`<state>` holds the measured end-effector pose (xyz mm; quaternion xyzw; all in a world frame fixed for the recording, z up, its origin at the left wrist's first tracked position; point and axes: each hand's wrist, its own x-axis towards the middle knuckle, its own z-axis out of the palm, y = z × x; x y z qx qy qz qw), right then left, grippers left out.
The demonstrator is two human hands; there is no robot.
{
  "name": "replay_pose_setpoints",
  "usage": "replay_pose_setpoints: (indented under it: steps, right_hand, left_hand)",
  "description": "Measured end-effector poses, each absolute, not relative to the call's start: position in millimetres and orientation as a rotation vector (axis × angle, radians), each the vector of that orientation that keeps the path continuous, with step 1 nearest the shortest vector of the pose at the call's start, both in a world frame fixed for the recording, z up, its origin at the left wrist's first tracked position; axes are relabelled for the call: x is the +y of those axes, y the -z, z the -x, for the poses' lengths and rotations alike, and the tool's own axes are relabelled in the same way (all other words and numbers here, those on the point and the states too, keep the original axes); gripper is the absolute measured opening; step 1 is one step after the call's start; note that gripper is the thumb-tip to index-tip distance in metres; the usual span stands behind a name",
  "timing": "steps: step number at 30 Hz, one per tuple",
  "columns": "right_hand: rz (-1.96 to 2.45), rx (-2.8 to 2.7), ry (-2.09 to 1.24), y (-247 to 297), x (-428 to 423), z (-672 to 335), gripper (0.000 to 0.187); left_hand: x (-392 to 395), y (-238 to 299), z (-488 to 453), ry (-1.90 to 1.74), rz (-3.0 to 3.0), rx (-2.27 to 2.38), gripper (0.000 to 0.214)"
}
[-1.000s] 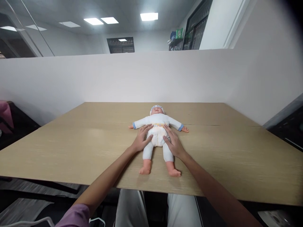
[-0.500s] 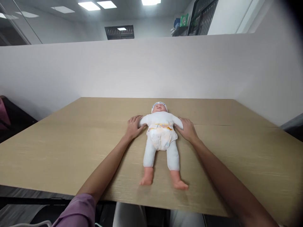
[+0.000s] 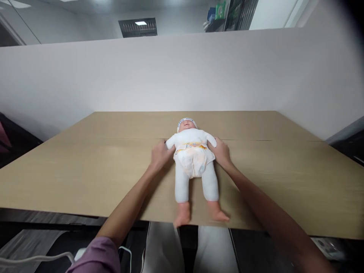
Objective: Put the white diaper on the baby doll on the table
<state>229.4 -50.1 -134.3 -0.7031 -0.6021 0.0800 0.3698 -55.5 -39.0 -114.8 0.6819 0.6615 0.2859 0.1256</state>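
A baby doll [image 3: 194,163] in a white suit, white cap and a diaper lies face up on the light wooden table [image 3: 85,167], head away from me. Its bare feet reach the table's near edge. My left hand [image 3: 159,154] is closed around the doll's right arm at the side of its chest. My right hand [image 3: 221,152] is closed around the doll's other arm, which hides the doll's hand.
A white partition wall [image 3: 113,76] rises right behind the table and along its right side. My legs in white trousers [image 3: 212,250] show below the near edge. A white cable [image 3: 34,258] lies at the lower left.
My hands went from the doll's diaper up to its arms and gripped them. The doll has since slid toward me, its feet now at the table's edge.
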Motion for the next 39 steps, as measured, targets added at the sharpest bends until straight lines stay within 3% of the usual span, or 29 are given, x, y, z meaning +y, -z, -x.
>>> replay_pose_setpoints:
  steps: [3, 7, 12, 16, 21, 25, 30, 33, 36, 39]
  right_hand:
    - [1.669, -1.571, -0.381, 119, -98, -241, 0.040]
    - [1.428, -1.698, -0.646, 104, -182, -264, 0.045]
    - [1.339, -1.967, -0.811, 105, -299, -271, 0.040]
    - [1.309, -2.112, -0.779, 131, -372, -248, 0.035]
    - [1.408, -2.134, -0.702, 190, -402, -211, 0.035]
    - [1.444, -2.119, -0.870, 229, -398, -207, 0.035]
    - [1.499, -1.968, -0.808, 229, -411, -223, 0.035]
    - [1.467, -1.968, -0.933, 211, -427, -224, 0.031]
    - [1.437, -1.986, -0.982, 202, -436, -217, 0.027]
    - [1.455, -2.020, -0.854, 204, -436, -212, 0.028]
  left_hand:
    - [-125, 101, 50, -0.938, -1.781, 1.901, 0.054]
    - [-268, 127, 39, -1.054, -1.653, 1.712, 0.049]
    - [-427, 184, 68, -0.695, -1.849, 1.440, 0.042]
    - [-495, 204, 121, -0.425, -1.990, 1.418, 0.043]
    - [-511, 195, 142, -0.255, -1.972, 1.501, 0.049]
    - [-503, 179, 126, -0.006, -2.026, 1.545, 0.046]
    - [-490, 153, 102, 0.028, -2.221, 1.680, 0.056]
    - [-469, 144, 81, -0.267, -2.342, 1.261, 0.062]
    - [-444, 151, 56, -0.426, -2.366, 0.763, 0.054]
    - [-430, 168, 40, -0.444, -2.374, 0.658, 0.044]
